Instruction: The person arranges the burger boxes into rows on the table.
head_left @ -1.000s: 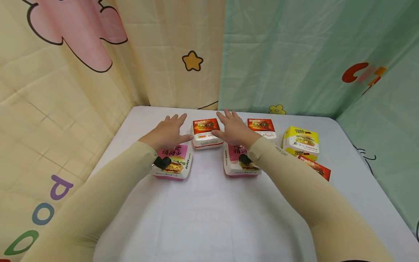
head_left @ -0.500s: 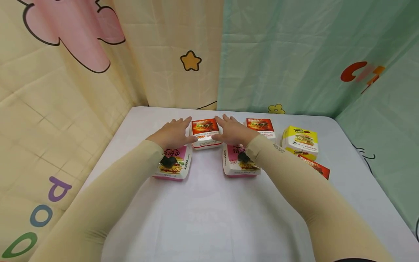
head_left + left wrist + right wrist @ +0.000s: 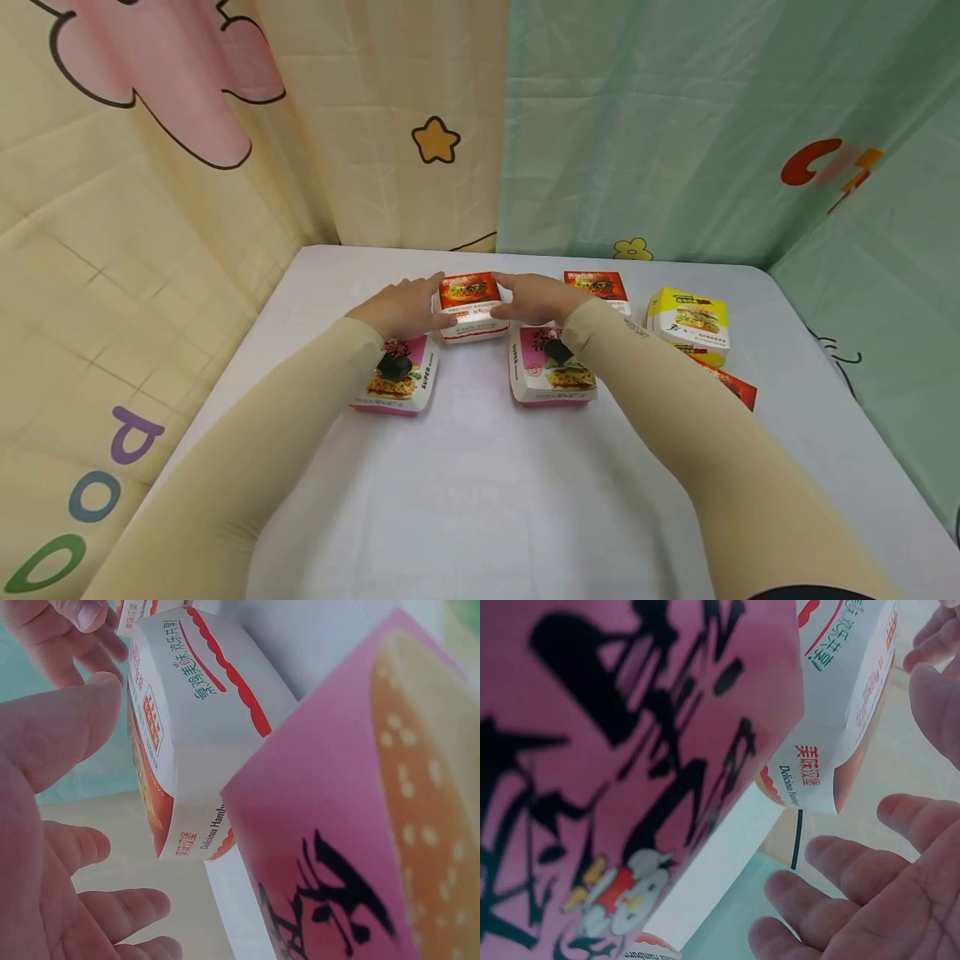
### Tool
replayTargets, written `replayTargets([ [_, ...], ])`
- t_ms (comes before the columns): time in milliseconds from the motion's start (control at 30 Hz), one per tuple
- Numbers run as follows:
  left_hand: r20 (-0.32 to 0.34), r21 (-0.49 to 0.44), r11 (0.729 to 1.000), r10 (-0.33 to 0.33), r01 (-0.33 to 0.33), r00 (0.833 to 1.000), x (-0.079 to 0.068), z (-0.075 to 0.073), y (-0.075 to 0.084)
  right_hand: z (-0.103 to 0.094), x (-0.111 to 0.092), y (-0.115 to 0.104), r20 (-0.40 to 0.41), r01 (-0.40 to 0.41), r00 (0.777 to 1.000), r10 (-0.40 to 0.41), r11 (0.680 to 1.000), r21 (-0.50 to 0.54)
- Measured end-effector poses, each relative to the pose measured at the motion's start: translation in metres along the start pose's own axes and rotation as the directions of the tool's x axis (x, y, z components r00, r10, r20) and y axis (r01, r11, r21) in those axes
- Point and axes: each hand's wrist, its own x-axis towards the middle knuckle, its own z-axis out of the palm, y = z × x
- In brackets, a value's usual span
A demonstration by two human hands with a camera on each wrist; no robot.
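A red-and-white burger box point(image 3: 471, 310) sits at the back middle of the table, between my two hands. My left hand point(image 3: 401, 309) hovers at its left side, fingers spread and slightly bent. On the other side is my right hand point(image 3: 534, 299), its fingers also extended. Gaps show between the fingers and the box in both wrist views, though the head view cannot settle contact at the thumbs. Under my left wrist stands one pink-and-white burger box point(image 3: 397, 379); another pink burger box point(image 3: 551, 371) is below my right wrist. Each fills much of its wrist view.
A second red burger box point(image 3: 600, 287) stands behind my right wrist. Farther right are a yellow-and-white burger box point(image 3: 693, 323) and another red box point(image 3: 738, 388), partly covered by my right sleeve. Curtains point(image 3: 420, 192) rise behind the white table point(image 3: 465, 500).
My left hand has moved right towards the middle red box. My right hand has lowered beside it, its fingers now pointing more to the left. The boxes have stayed in place.
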Motion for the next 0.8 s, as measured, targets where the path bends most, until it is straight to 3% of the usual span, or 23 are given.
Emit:
replayTargets([
  [300,0.094,-0.045,0.999,-0.020,0.024,0.995,0.006,0.000,0.001,0.001,0.005,0.003,0.014,0.032,0.999,-0.031,0.996,-0.079],
  [800,0.120,-0.054,0.998,0.024,-0.018,0.992,0.013,-0.003,-0.001,0.000,0.004,-0.001,0.001,0.080,0.997,-0.081,0.987,-0.140],
])
